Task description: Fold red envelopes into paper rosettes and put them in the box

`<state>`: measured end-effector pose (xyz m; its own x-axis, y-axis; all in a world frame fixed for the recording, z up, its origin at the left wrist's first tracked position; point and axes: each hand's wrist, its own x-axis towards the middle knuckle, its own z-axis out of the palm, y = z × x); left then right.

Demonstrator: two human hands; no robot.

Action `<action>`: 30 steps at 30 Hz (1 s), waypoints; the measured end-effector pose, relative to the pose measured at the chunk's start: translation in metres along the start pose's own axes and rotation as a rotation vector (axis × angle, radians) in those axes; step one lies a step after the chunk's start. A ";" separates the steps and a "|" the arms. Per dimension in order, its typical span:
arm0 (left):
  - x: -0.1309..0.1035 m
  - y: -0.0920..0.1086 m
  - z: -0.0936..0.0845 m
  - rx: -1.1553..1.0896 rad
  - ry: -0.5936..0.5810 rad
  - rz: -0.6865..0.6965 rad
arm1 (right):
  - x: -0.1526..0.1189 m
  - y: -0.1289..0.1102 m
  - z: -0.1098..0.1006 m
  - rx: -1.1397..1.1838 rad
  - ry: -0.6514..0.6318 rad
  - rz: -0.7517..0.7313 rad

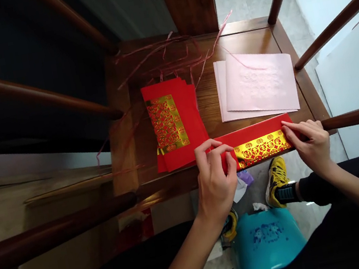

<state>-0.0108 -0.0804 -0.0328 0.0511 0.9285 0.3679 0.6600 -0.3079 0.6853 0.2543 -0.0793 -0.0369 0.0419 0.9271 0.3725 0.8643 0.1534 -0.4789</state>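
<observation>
A red envelope with a gold pattern point(261, 145) lies lengthwise along the front edge of the wooden seat. My left hand point(217, 179) grips its left end with curled fingers. At its right end, my right hand point(311, 143) pinches the envelope between thumb and fingers. Left of it, several red envelopes with gold print point(186, 124) rest in a loose pile. Pale pink sheets point(260, 80) with an embossed pattern lie stacked at the right of the seat.
Thin pink strings point(167, 62) are scattered over the back of the wooden seat point(208, 101). Dark wooden rods rise on both sides. Below are a turquoise stool point(269, 248), yellow shoes point(278, 179) and crumpled wrappers point(240, 186).
</observation>
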 end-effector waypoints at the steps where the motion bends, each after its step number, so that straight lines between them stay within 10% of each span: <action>1: 0.000 0.001 0.001 0.023 -0.001 -0.006 | 0.000 0.000 0.000 -0.001 0.002 0.002; 17: 0.009 0.014 0.016 0.478 0.072 0.129 | 0.004 0.004 0.005 0.023 0.009 0.045; 21: 0.011 0.049 0.054 0.400 -0.295 0.445 | 0.006 0.009 0.009 -0.007 0.058 0.008; 25: 0.007 0.062 0.087 0.408 -0.456 0.303 | 0.004 0.010 0.016 -0.056 0.044 -0.023; 30: 0.009 0.037 0.080 0.431 -0.454 0.219 | 0.001 0.017 0.023 -0.106 0.060 -0.026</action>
<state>0.0735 -0.0665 -0.0542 0.4670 0.8782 0.1039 0.8345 -0.4765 0.2769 0.2574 -0.0676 -0.0624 0.0464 0.9006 0.4321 0.9134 0.1369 -0.3835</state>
